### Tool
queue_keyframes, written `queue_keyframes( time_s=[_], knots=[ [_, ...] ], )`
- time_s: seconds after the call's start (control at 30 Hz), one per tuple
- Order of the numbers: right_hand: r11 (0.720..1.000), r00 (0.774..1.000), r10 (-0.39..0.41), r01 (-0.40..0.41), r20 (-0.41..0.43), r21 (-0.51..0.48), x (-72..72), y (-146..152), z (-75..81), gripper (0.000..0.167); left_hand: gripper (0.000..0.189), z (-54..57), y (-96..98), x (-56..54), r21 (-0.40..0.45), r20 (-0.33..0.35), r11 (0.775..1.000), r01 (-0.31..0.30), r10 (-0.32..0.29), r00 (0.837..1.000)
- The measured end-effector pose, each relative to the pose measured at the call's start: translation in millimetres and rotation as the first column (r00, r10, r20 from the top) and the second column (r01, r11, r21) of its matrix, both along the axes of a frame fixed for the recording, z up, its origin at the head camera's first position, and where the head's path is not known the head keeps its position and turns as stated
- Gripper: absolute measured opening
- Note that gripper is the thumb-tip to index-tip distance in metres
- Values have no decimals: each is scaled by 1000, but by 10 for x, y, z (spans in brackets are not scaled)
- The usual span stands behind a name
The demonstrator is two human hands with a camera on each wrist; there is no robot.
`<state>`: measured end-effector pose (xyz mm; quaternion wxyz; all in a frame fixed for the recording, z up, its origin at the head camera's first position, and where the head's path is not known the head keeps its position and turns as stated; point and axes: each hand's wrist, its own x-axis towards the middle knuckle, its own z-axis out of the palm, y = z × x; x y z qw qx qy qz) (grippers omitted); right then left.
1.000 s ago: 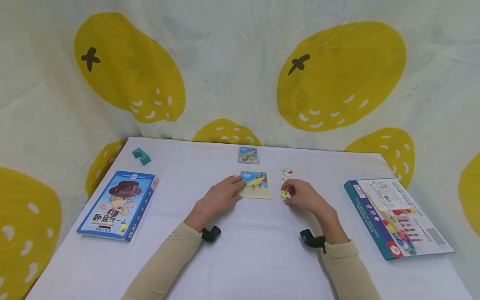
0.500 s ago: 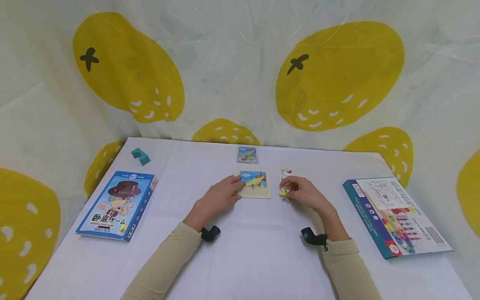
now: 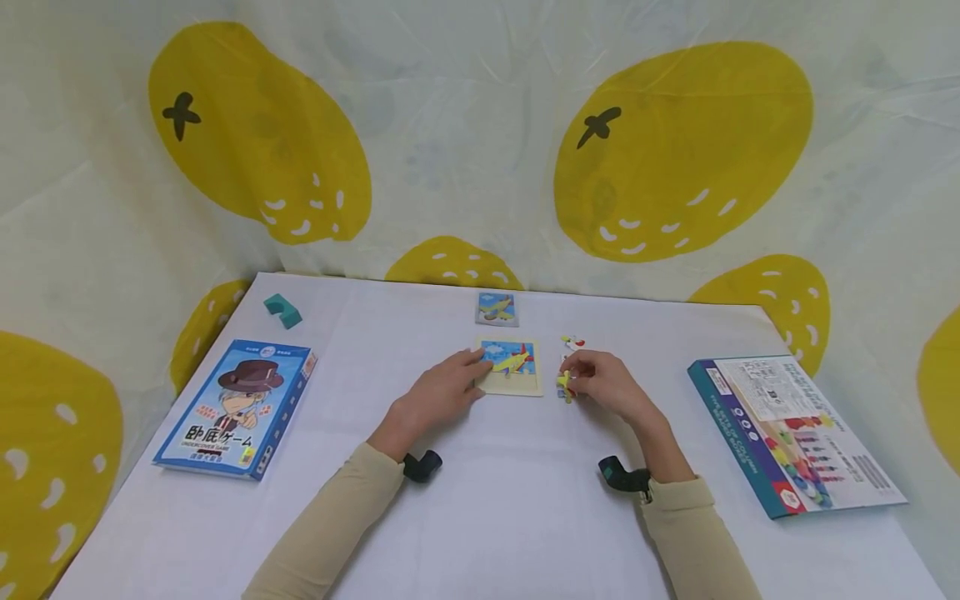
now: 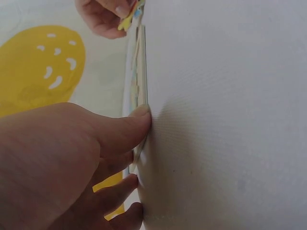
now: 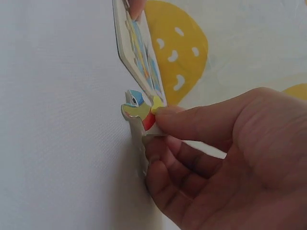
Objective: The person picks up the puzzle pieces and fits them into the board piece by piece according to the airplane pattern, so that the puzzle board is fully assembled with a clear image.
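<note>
A square wooden jigsaw tray [image 3: 517, 385] lies mid-table, its upper part filled with a yellow plane on blue sky and a bare strip along the near side. My left hand [image 3: 442, 392] holds its left side, fingertips over the left edge and thumb [image 4: 140, 114] at the near corner. Just right of the tray, my right hand [image 3: 611, 383] pinches a jigsaw piece [image 5: 139, 111], yellow, blue and red, between thumb and fingers, low over the table. More loose pieces [image 3: 573, 342] lie beyond that hand, partly hidden by it.
A small plane picture card [image 3: 497, 309] lies behind the tray. On the left are a blue game box [image 3: 236, 408] and a teal arched block [image 3: 282, 311]. A larger flat box [image 3: 798, 433] lies at the right. A patterned curtain hangs behind the table.
My right fingers have lifted and turned the jigsaw piece, bringing it slightly left toward the tray. The left hand and the tray have stayed put.
</note>
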<state>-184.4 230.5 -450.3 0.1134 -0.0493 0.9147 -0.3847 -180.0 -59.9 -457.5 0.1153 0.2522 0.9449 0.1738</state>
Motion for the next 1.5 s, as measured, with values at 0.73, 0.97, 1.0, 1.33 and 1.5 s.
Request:
queue_keyframes(
  time_s=[0.73, 0.97, 1.0, 1.33, 1.5],
  knots=[
    [982, 980, -155, 167, -126, 90, -192, 50, -73, 40, 55, -64, 0, -45, -19, -15, 1000, 7, -7, 1000],
    [963, 964, -213, 235, -161, 130, -366, 73, -143, 45, 55, -52, 0, -33, -11, -5, 1000, 2, -2, 1000],
    [961, 961, -222, 244, -164, 130, -389, 81, -155, 43, 55, -52, 0, -31, -6, -3, 1000, 1, -1, 1000],
    [957, 964, -247, 259, -101, 130, -438, 87, -142, 26, 55, -20, 9, -13, -3, 3, 1000, -4, 4, 1000],
    [965, 966, -245, 252, -85, 75, -427, 100, -112, 22, 55, -27, 15, -13, 0, -2, 1000, -6, 6, 1000]
  ],
)
